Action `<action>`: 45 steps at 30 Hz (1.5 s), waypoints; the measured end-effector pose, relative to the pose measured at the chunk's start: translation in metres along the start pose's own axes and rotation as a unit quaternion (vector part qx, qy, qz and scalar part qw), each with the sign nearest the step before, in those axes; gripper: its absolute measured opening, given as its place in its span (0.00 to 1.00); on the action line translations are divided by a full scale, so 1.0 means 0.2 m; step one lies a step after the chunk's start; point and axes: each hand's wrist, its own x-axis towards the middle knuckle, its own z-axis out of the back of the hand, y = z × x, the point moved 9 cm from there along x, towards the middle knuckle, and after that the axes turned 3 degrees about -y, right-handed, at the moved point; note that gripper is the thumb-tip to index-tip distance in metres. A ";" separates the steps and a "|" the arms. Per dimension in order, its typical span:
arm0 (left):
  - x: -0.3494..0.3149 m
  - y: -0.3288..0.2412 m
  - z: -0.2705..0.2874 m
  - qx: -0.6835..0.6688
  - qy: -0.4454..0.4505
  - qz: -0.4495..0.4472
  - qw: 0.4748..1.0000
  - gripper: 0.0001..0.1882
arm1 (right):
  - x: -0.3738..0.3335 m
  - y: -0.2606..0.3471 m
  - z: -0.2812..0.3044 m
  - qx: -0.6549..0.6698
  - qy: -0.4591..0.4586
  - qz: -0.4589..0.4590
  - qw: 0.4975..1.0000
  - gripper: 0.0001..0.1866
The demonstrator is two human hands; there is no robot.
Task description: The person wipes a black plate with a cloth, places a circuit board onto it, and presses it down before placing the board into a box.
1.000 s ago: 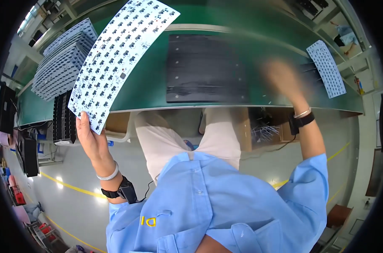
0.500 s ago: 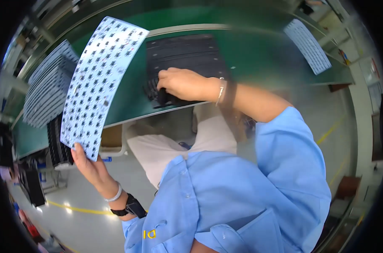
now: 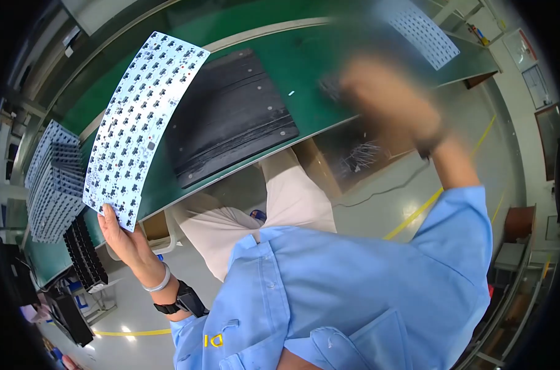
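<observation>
My left hand pinches the lower end of a long white circuit board dotted with rows of small black parts. The board is held tilted above the left side of the bench. Beside it, a black flat plate with small round studs lies askew at the bench's front edge. My right hand is smeared by motion over the bench to the right of the plate. A dark, bristly-looking thing shows just left of its fingers, too blurred to name. Whether the hand holds it is unclear.
Similar boards form a tall stack at the left, with a black ribbed rack near it. Another white board lies at the far right of the green bench. Below the edge, an open box sits near thin wires.
My right hand has lifted off the black plate and swung right, blurring. The view has turned, so the plate appears slanted. My left hand still holds the board.
</observation>
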 end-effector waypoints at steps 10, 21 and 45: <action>-0.01 0.00 -0.25 -0.001 0.024 0.011 1.000 0.15 | 0.24 -0.08 -0.51 0.080 0.140 0.044 0.986 0.10; 0.08 0.14 -0.40 0.009 0.085 0.024 0.996 0.15 | -0.12 -0.17 -0.07 0.033 0.200 -0.118 0.972 0.11; 0.01 0.47 -1.04 0.134 0.355 0.064 0.923 0.11 | -0.03 0.08 -0.08 0.279 0.005 -0.157 0.947 0.15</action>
